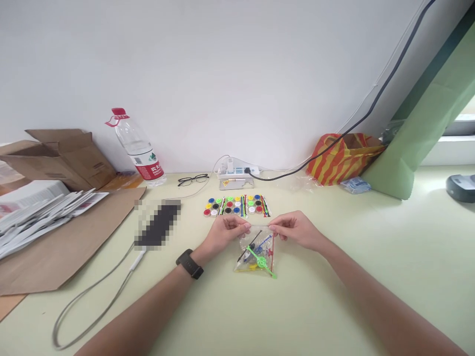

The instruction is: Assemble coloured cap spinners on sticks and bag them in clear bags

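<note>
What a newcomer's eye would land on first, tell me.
Probably the clear bag of brightly coloured pieces, its top edge pinched by the left hand and right hand in mid-view. Just beyond it, rows of colourful discs lie on the table. Farther right, the red-and-yellow striped bag stands out beside the green curtain.

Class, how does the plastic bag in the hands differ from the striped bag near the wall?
The plastic bag is small and see-through; the striped bag is bigger, red and yellow. The left hand and right hand pinch the plastic bag; neither touches the striped bag. Both look soft-sided.
</note>
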A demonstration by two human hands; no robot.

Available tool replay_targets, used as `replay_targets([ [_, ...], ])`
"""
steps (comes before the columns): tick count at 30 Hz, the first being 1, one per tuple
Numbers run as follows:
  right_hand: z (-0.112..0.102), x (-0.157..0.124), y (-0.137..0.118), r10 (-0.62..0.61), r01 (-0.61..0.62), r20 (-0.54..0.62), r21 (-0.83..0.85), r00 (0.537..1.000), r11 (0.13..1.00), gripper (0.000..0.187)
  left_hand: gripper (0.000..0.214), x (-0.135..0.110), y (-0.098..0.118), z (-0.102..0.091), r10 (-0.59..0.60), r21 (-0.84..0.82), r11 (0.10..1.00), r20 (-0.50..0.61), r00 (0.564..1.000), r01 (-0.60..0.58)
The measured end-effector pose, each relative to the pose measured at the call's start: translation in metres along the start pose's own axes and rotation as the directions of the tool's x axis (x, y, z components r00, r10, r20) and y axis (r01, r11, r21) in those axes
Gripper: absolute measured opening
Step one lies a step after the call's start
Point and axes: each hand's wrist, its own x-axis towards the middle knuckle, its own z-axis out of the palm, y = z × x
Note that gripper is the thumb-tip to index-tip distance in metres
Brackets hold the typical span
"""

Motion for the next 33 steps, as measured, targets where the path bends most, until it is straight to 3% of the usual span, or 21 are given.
replay_targets([
  [4, -0.0017, -0.0006, 0.0025, -0.007, 0.009, -0.031, 0.041, 1.0, 0.999, 0.033, 0.022, -0.0015, 0.0013, -0.0007, -0.027, -0.015, 1.0, 0.022, 0.999, 0.028],
  [13, 0.0042, -0.0025, 0.0012, -0.134, 0.137, -0.126, 0.011, 0.983, 0.991, 0.026, 0.026, -0.002, 0.0023, 0.0018, 0.004, -0.04, 0.999, -0.066, 0.998, -0.007],
  [22, 0.0047, -0.0023, 0.0034, -0.198, 0.194, -0.176, -0.039, 0.964, 0.98, 0.027, 0.024, -0.0034, 0.0063, 0.0049, 0.021, -0.054, 0.998, -0.034, 0.999, -0.022],
  [28, 0.0068, -0.0038, 0.0, -0.219, 0.215, -0.147, -0.047, 0.964, 0.976, 0.025, 0.011, -0.003, 0.0015, 0.0019, 0.047, -0.062, 0.997, -0.083, 0.995, -0.052],
  [33, 0.0061, -0.0055, -0.0034, -0.24, 0.231, -0.101, -0.089, 0.966, 0.969, 0.022, 0.014, -0.0042, 0.0008, 0.0007, 0.026, -0.046, 0.998, -0.077, 0.997, -0.03],
])
